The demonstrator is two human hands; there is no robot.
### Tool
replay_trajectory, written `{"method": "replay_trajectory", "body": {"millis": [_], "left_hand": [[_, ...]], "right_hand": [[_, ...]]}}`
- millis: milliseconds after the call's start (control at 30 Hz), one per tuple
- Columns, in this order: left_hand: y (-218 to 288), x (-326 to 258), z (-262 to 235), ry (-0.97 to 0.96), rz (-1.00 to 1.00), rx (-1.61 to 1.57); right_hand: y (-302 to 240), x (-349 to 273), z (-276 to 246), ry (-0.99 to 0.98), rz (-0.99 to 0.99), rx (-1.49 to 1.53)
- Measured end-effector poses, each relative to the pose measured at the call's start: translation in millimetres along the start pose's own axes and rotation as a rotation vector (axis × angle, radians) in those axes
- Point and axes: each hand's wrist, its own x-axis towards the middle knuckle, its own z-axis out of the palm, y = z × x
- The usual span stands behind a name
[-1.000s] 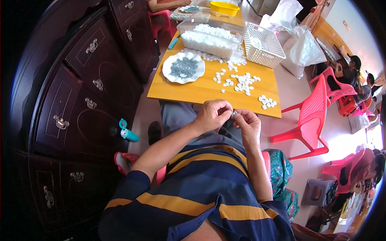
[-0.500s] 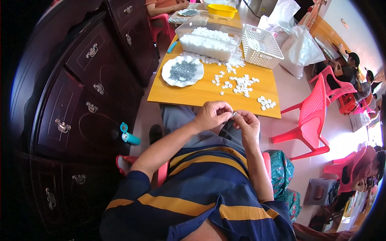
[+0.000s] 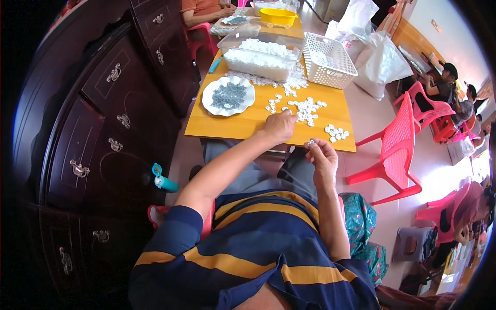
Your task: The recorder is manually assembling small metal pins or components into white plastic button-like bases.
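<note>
My left hand (image 3: 279,127) reaches over the near part of the wooden table, its fingers curled and the fingertips pinched at a small white plastic piece (image 3: 285,109) by the edge of a loose pile (image 3: 308,109) of such pieces. My right hand (image 3: 324,160) is just off the table's front edge, thumb and finger closed on another small white piece with a dark centre (image 3: 310,142). A smaller cluster of white pieces (image 3: 337,133) lies beyond it to the right. Left of the pile, a white scalloped plate (image 3: 207,99) holds many small grey pieces (image 3: 229,95).
Behind the pile stand a clear plastic bin (image 3: 258,72) full of white pieces and a white perforated basket (image 3: 330,78). Pink chairs (image 3: 393,139) are on the right, a dark wooden cabinet (image 3: 98,139) on the left. A teal bottle (image 3: 166,183) stands open on the floor.
My hands, together at a small piece before, are now apart. The left has moved forward to the white pieces on the table; the right has moved slightly right, keeping its piece.
</note>
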Motion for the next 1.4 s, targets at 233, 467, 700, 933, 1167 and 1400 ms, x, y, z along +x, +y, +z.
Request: {"method": "replay_trajectory", "body": {"millis": [233, 467, 700, 933, 1167, 1400], "left_hand": [[-0.3, -10.3, 2.6, 0.040, 0.018, 0.002], [-10.4, 1.2, -2.3, 0.060, -0.006, -0.100], [-4.9, 3.9, -7.6, -0.030, -0.002, -0.076], [9.6, 1.8, 1.5, 0.114, 0.074, -0.144], [26.5, 7.4, 10.7, 0.031, 0.109, -0.142], [22.2, 4.0, 17.6, 0.060, 0.196, -0.087]], "right_hand": [[1.0, 2.7, -4.0, 0.017, 0.008, -0.001], [2.8, 2.5, -3.3, 0.002, 0.020, -0.003], [3.2, 2.1, -2.7, 0.001, 0.037, -0.024], [4.1, 7.0, -12.8, 0.038, 0.015, 0.024], [2.2, 9.5, -17.3, 0.063, 0.001, 0.056], [0.0, 10.8, -19.2, 0.080, -0.009, 0.058]]}}
